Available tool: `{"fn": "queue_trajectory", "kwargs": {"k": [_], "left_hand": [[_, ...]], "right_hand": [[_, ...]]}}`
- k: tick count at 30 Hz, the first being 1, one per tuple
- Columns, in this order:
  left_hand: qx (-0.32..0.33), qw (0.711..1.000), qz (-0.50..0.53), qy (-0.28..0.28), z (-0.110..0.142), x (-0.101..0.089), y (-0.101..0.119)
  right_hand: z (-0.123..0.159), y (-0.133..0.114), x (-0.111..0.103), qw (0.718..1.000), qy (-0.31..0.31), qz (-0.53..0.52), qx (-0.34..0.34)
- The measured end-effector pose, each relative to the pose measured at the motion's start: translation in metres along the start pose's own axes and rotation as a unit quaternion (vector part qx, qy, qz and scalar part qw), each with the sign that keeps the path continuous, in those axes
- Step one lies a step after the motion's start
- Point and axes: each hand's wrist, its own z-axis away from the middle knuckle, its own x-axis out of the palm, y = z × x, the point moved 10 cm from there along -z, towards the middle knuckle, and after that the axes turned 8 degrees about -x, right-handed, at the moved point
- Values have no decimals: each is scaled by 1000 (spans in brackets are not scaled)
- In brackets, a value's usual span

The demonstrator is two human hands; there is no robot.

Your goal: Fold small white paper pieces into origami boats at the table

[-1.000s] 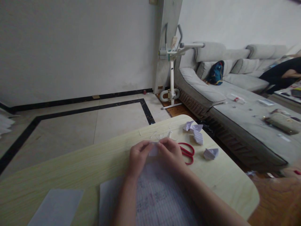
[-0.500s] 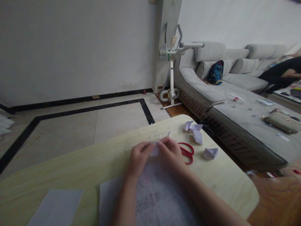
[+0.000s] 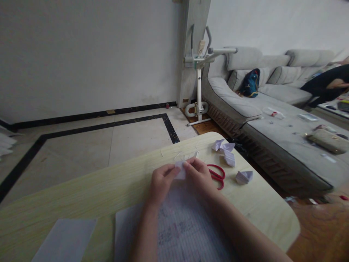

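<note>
Both my hands meet over a pale wooden table (image 3: 89, 189), pinching a small folded piece of white paper (image 3: 180, 170) between them. My left hand (image 3: 161, 182) grips its left side with thumb and fingers closed. My right hand (image 3: 199, 176) is closed on its right side. Below my hands lies a lined sheet with writing (image 3: 185, 229). Red-handled scissors (image 3: 217, 175) lie just right of my right hand. Beyond the scissors sit folded paper shapes (image 3: 225, 151), and another folded paper shape (image 3: 244, 177) sits to their right.
A blank sheet (image 3: 65, 240) lies at the table's near left. Thin paper scraps (image 3: 187, 155) lie past my hands. A grey sofa (image 3: 272, 120) with a blue bag (image 3: 250, 84) stands to the right. A white exercise stand (image 3: 199, 72) is by the wall. A person in black (image 3: 325, 85) sits far right.
The small paper now shows a little more between my fingertips, and my hands have shifted slightly. Nothing else has moved.
</note>
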Motion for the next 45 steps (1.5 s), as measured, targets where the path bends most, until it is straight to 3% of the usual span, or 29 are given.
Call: {"fn": "queue_trajectory", "kwargs": {"k": [15,34,45], "left_hand": [[38,999,-8,35,3,-4,12],[36,999,-7,38,1,-6,11],[27,997,-5,66,-1,-12,4]], "right_hand": [[7,-44,6,954,7,245,-171],[6,-30,14,919,-42,347,-183],[6,-38,23,911,-62,346,-215]]}}
